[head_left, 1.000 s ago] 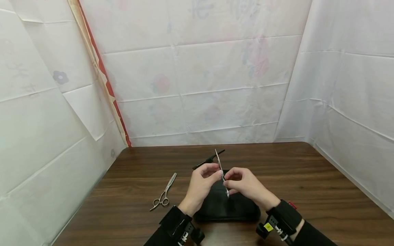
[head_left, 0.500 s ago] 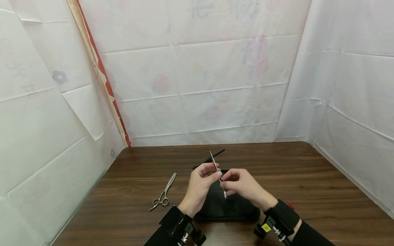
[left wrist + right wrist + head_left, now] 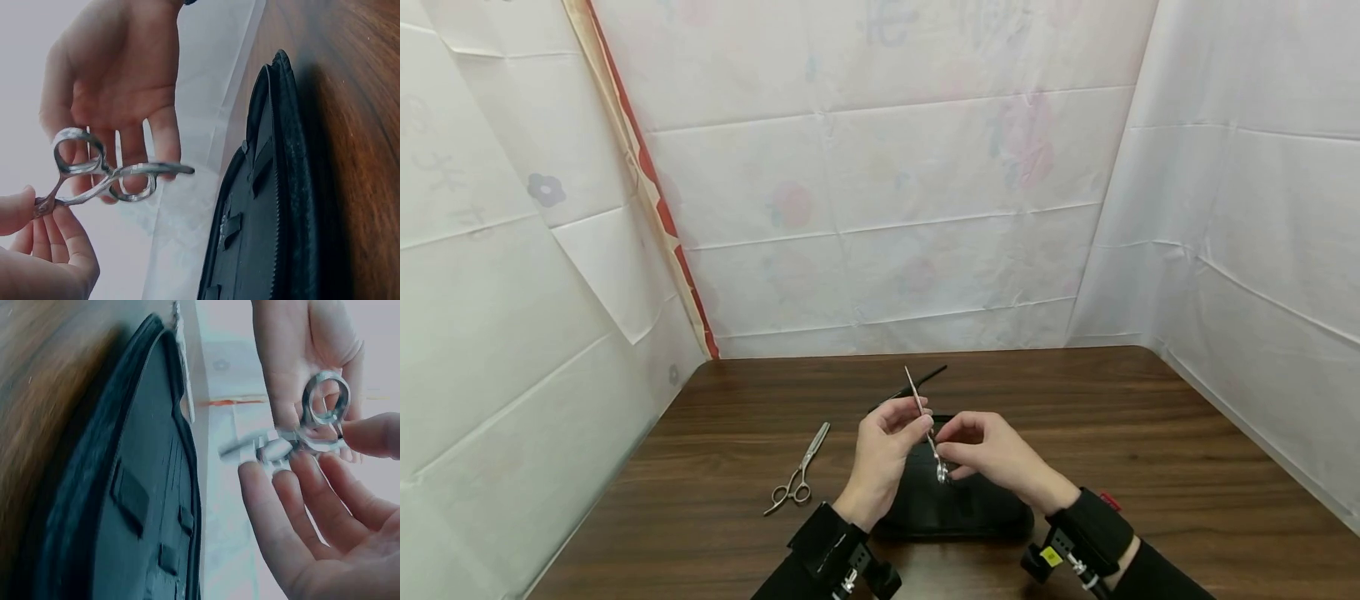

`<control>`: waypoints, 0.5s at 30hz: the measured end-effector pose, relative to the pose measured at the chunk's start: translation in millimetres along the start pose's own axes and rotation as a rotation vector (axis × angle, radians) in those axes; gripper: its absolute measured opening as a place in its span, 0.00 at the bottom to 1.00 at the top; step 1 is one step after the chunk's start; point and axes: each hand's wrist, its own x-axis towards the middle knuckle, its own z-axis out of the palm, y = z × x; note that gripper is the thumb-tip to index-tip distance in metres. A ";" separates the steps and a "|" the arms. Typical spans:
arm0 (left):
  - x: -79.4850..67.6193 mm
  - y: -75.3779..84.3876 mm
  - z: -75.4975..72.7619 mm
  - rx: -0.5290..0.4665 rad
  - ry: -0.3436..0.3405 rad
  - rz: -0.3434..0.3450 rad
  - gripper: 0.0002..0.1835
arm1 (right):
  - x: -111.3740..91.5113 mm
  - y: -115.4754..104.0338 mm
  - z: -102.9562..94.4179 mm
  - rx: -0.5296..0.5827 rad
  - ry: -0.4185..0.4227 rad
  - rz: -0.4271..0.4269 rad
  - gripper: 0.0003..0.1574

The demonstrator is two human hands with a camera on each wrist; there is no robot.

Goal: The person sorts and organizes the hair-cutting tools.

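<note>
My left hand (image 3: 880,458) pinches a pair of silver scissors (image 3: 921,400) near the pivot, tips pointing up and away, above a black case. The two finger rings and curved tang of the scissors (image 3: 106,165) show in the left wrist view. Beside these rings is my right hand (image 3: 992,454), its fingers loosely bent; the left wrist view shows its palm (image 3: 125,75) facing the handles. In the right wrist view the right fingertips (image 3: 251,472) overlap the rings. Below lies the open black zip case (image 3: 955,508), with elastic loops inside.
Silver thinning scissors (image 3: 803,471) lie on the brown wooden table (image 3: 700,533), left of the case. Behind my left hand is a black comb (image 3: 928,377), partly hidden. White sheets (image 3: 880,208) hang around the table's back and sides.
The scissors have shifted left, their tips tilting further left. Both hands have moved slightly left, and the handle rings stand more clear of the right fingers. The case and thinning scissors stay in place.
</note>
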 end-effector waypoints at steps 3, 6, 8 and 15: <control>0.6 0.5 -0.9 -0.009 0.001 0.006 0.14 | -1.8 0.0 -3.7 -0.068 -0.015 -0.025 0.16; 1.8 1.2 -1.9 -0.018 0.005 0.018 0.14 | -3.0 1.2 -7.0 -0.152 -0.018 -0.062 0.15; 2.6 1.7 -2.7 -0.015 0.011 0.024 0.14 | -3.2 2.5 -8.7 -0.216 -0.010 -0.080 0.14; 4.2 1.2 -5.7 0.030 0.011 0.017 0.14 | -3.6 8.2 -18.4 -0.397 0.022 -0.101 0.12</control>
